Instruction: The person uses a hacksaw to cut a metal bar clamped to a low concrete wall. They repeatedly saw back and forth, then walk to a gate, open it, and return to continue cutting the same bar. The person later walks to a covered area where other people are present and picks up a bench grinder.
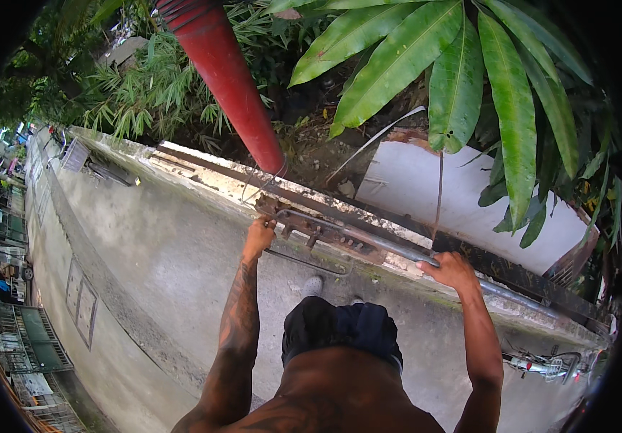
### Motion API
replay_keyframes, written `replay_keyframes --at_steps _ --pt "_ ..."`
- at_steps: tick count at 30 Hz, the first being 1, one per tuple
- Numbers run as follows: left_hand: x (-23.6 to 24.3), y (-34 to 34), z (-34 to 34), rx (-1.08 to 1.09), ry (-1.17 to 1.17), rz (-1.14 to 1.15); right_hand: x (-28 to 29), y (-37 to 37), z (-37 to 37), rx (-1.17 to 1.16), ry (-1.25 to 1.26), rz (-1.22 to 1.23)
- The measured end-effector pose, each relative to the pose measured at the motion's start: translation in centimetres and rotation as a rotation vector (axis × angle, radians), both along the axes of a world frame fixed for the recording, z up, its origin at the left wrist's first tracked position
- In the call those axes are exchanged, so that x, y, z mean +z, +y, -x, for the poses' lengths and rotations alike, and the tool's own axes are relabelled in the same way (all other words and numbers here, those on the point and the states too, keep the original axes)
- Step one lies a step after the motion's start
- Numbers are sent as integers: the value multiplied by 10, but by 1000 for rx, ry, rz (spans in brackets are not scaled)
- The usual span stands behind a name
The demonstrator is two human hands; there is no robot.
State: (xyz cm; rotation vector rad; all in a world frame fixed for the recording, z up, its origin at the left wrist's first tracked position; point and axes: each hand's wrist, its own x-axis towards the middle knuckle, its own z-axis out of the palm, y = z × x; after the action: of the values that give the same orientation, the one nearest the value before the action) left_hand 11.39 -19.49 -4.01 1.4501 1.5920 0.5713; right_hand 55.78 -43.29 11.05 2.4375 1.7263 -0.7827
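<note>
My left hand (259, 237) is closed around a thin metal bar (304, 268) with bent corners, beside a rusty metal plate (358, 245) fitted with several short bolts or stubs along a low concrete wall. My right hand (449, 268) is wrapped round a long grey metal pipe (498, 292) lying along the wall, its thumb along the near side. A red post (235, 94) with wire near its foot rises just beyond my left hand.
The low wall (130, 151) borders plants with broad leaves (498, 108), a white board (412, 173) and dark metal beams. A concrete path (145, 267) runs below it, with a bicycle (98, 169) at left, another two-wheeler (549, 364) at right, and gates (33, 339) far left.
</note>
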Motion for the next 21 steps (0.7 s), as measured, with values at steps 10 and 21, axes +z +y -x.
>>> replay_keyframes --at_steps 10,21 --pt "11 18 13 -97 -306 489 -13 -40 -59 -56 -16 188" --pt "12 15 6 -148 -192 484 -80 -62 -30 -141 157 231"
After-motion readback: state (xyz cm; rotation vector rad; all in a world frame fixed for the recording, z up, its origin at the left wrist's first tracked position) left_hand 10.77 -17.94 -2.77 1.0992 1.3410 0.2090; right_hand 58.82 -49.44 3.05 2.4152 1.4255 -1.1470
